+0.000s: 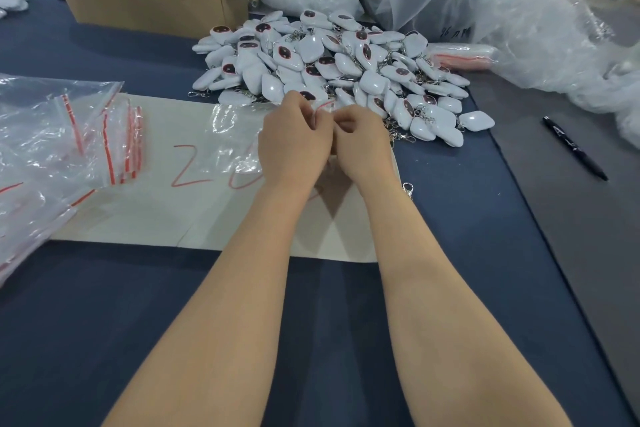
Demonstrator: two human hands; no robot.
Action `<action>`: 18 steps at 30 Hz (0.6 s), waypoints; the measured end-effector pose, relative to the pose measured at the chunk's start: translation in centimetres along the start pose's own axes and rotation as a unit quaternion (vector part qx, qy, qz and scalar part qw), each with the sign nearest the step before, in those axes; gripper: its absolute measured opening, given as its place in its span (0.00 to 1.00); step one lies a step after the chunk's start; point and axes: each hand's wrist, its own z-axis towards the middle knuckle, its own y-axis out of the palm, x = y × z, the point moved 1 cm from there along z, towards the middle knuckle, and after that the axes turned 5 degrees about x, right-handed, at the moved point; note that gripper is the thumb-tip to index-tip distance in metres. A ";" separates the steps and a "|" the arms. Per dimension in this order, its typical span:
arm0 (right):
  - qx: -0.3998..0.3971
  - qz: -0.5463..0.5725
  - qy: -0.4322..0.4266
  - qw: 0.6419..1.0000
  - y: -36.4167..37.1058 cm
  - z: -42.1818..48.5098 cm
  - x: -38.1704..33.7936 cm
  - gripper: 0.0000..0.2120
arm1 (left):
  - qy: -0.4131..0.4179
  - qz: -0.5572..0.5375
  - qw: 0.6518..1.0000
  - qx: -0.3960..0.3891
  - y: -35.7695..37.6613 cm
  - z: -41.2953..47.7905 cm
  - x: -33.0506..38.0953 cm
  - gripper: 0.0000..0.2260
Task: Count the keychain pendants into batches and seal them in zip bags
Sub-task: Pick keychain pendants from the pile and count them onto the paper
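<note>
Head view. Obs: both hands meet over the paper sheet (156,211), at the near edge of the pendant pile (329,69). Left hand (294,142) and right hand (363,146) are curled, and the fingers (306,106) of each pinch the red zip strip (323,107) of one clear zip bag (235,135).

Chk: Where does the bag lie?

Obs: On the sheet. Its film shows left of the left hand, across the red "20". The contents are hidden under the hands, so I cannot tell the count.

Chk: Risks?

Obs: My judgement only. The pinch is narrow, so the strip may close at the middle and gape at the ends. A metal clasp (408,188) pokes out beside the right wrist, at the sheet's edge on the counter (104,322). If it belongs to this batch, it could jam the track or get left out. The pile lies touching-close behind the knuckles, so a stray pendant could slide in and spoil the count.

Chk: Spare bags?

Obs: Empty zip bags (104,142) are stacked at left, well apart.
</note>
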 end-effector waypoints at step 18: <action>-0.186 0.274 0.070 0.941 0.2 -0.7 -2.2 0.12 | 0.045 -0.118 0.980 0.156 -2.2 0.9 1.3 0.03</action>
